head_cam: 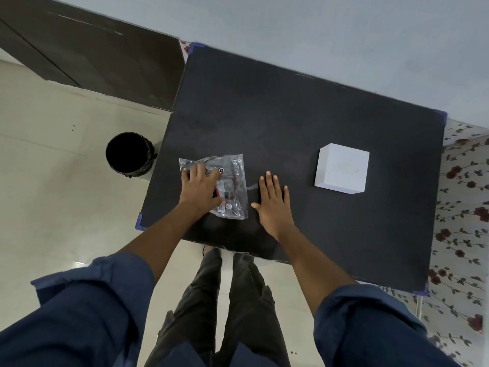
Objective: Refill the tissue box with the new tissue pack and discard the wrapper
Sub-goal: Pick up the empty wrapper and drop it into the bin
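**Hands on the table, wrapper under the left one**

We see a black table (291, 115) from above. Near its left edge lies a clear plastic wrapper (234, 181), flat and crumpled, with some print on it. The left hand (199, 188) rests on top of the wrapper with spread fingers; it presses down and does not close around it. The right hand (272, 201) lies flat on the bare table just beside the wrapper, palm down, fingers straight and open, holding nothing. The white tissue box (341, 172) stands on the right part of the table, well apart from both hands. On the floor, just beside the left side of the table, stands a black bin (129, 154) with its mouth open.
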